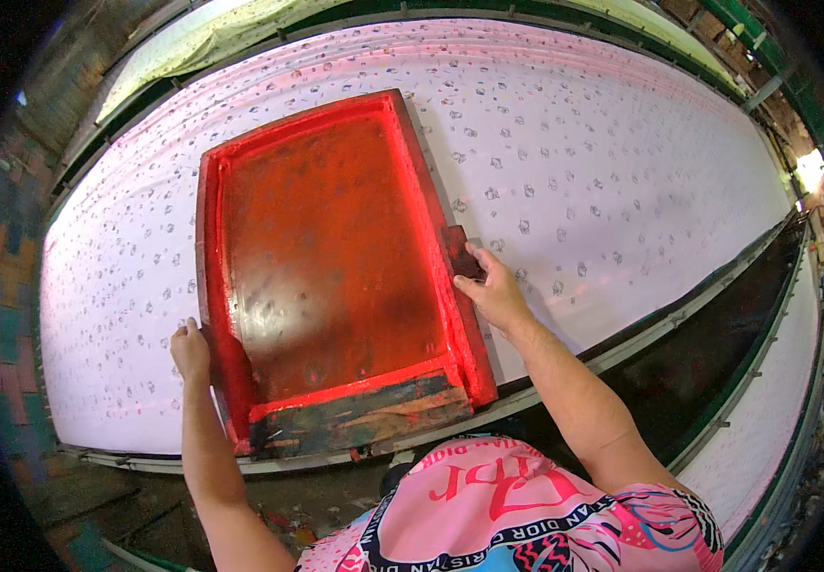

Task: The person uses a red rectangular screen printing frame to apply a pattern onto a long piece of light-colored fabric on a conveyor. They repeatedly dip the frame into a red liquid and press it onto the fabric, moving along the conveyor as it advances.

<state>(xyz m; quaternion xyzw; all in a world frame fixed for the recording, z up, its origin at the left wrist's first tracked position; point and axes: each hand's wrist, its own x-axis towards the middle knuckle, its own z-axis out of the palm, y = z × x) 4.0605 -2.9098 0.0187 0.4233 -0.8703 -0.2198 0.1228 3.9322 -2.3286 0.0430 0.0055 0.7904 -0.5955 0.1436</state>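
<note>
A large screen-printing frame [416, 191], coated in red ink, lies on or just over a long white cloth; which of the two I cannot tell. Its mesh [336, 229] is dark red-brown, with a pale shine low on the left. My right hand [496, 289] pinches a dark block [457, 250] on the frame's right side, thumb and fingers closed. On the opposite side, my left hand [190, 351] has its fingers curled at the left edge, partly hidden. The frame's near end is a dark, stained strip [364, 417].
White cloth [565, 133] with small scattered printed figures covers the long table under the frame. A metal rail [660, 329] edges the near side. At the right is another white-covered table [765, 410] beyond a dark gap. Green beams [803, 95] stand at the far right.
</note>
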